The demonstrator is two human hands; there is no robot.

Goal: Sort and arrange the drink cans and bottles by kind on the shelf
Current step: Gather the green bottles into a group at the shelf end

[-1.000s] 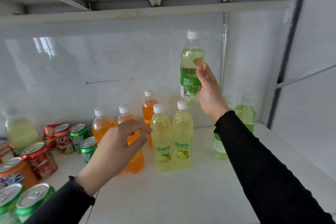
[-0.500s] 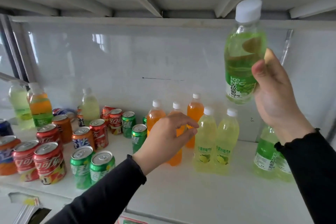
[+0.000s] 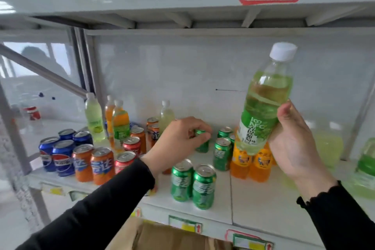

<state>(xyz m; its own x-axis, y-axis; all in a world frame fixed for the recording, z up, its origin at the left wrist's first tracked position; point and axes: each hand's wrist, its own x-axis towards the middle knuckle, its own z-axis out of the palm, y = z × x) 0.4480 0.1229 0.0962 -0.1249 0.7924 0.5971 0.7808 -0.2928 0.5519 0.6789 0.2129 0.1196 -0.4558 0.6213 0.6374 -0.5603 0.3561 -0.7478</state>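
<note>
Head view, single frame. Landmark: pair of green cans (image 3: 192, 183) at front edge of white shelf (image 3: 263, 205).

Right hand (image 3: 292, 144), up and right of pair: wrapped around green bottle (image 3: 263, 111) at label height, thumb on near side, fingers behind. Bottle held clear of shelf, tilted slightly right, white cap on, pale green liquid inside.

Left hand (image 3: 178, 140), just behind and above pair: fingers curled down onto small green can (image 3: 202, 142), fingertips touching top and side; grip closed or not, cannot tell. Black sleeves on both arms.

More green cans (image 3: 222, 153) behind pair, to right. Orange bottles (image 3: 251, 165) right of pair, partly hidden by held bottle. Pale yellow-green bottles (image 3: 328, 148) further right, blurred. Left of pair: red cans (image 3: 125, 161), then orange cans (image 3: 95, 165), then blue cans (image 3: 58, 155) furthest out. Behind those, mixed bottles (image 3: 118, 124) standing upright near back wall. Cardboard box (image 3: 162, 237) below pair, under shelf edge.
</note>
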